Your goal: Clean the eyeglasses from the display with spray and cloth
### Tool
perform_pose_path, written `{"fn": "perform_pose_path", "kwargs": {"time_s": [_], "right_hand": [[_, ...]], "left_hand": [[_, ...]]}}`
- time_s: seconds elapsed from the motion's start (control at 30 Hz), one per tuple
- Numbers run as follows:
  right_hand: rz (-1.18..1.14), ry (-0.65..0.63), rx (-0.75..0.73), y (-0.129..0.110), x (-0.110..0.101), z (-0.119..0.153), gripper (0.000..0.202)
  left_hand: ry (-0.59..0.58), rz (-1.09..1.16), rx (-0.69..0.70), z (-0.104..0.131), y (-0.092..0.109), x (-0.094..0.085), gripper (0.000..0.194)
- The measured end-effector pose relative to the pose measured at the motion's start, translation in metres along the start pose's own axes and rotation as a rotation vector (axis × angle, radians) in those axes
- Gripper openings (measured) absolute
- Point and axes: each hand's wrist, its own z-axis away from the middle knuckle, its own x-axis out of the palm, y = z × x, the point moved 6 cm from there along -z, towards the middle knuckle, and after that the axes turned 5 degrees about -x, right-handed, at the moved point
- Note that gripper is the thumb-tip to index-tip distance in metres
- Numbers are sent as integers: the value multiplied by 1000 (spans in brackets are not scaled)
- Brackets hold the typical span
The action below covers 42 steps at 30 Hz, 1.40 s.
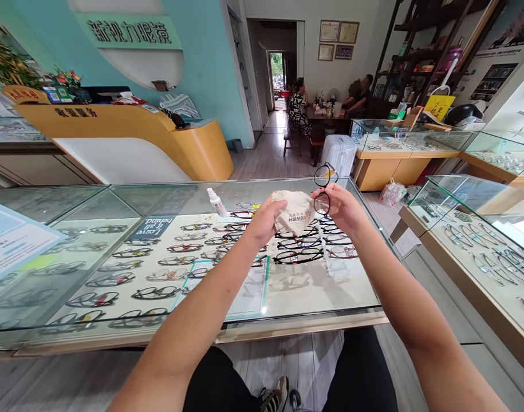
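Above the glass display case, my left hand [264, 222] is closed on a cream cloth [292, 213] with reddish printing. To its right, my right hand [339, 207] grips a pair of round, dark-rimmed glasses [322, 203] near the middle of the frame. One lens points up, the other hangs below beside the cloth's right edge. Whether cloth and lens touch, I cannot tell. A white spray bottle [216, 202] stands on the glass top, left of my hands. Rows of eyeglasses [298, 256] lie inside the case under the glass.
A printed sheet [16, 240] lies at the far left. Another glass case [480, 252] stands on the right. Beyond the front case are a yellow counter [205, 146], a silver suitcase [338, 153] and two people seated at a table at the back.
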Motion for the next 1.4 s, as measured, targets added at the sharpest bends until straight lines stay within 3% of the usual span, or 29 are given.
{"fn": "perform_pose_path", "kwargs": {"time_s": [0.13, 0.27, 0.73, 0.97, 1.17, 1.27, 1.4], "right_hand": [[-138, 37, 90, 1, -2, 2, 29], [-170, 36, 96, -2, 1, 4, 27], [-23, -89, -14, -16, 16, 11, 39], [21, -85, -54, -10, 11, 7, 37], [19, -10, -105, -22, 5, 7, 37], [11, -39, -69, -25, 12, 10, 37], [3, -141, 13, -23, 21, 16, 37]], "left_hand": [[-22, 110, -74, -5, -1, -2, 38], [-57, 160, -129, -6, -2, 1, 38], [-23, 245, -69, -10, 4, -2, 40], [-120, 182, -109, -7, 4, 1, 43], [-127, 62, -158, -5, -1, -4, 40], [-222, -35, -196, 0, 1, -1, 37], [-449, -189, -246, 14, 4, 9, 43]]}}
